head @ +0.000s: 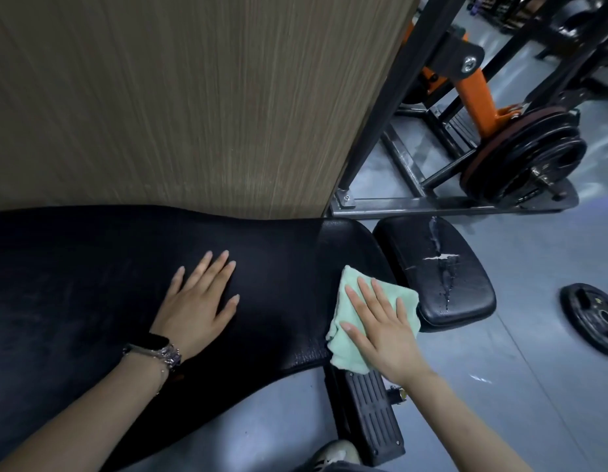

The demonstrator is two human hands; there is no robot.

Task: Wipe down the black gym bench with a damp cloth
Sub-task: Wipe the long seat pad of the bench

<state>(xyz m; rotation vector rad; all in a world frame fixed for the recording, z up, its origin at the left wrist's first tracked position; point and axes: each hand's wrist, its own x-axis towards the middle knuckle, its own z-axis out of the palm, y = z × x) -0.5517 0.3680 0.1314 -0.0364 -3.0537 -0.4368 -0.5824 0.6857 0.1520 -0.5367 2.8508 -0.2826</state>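
Note:
The black gym bench (91, 267) runs from the left edge to the middle of the view. Its long back pad narrows toward a smaller seat pad (442, 270), which has a torn, cracked cover. My left hand (198, 306) rests flat on the back pad, fingers spread, holding nothing; a watch and bracelet sit on that wrist. My right hand (380, 330) presses flat, fingers extended, on a folded pale green cloth (350, 349) at the right end of the back pad, by the gap before the seat pad.
A wood-grain wall panel (193, 97) stands right behind the bench. A black and orange machine frame (476, 93) loaded with weight plates (530, 161) stands at the back right. A loose weight plate (595, 316) lies on the grey floor. The bench's black footplate (370, 413) and my shoe (333, 454) are below.

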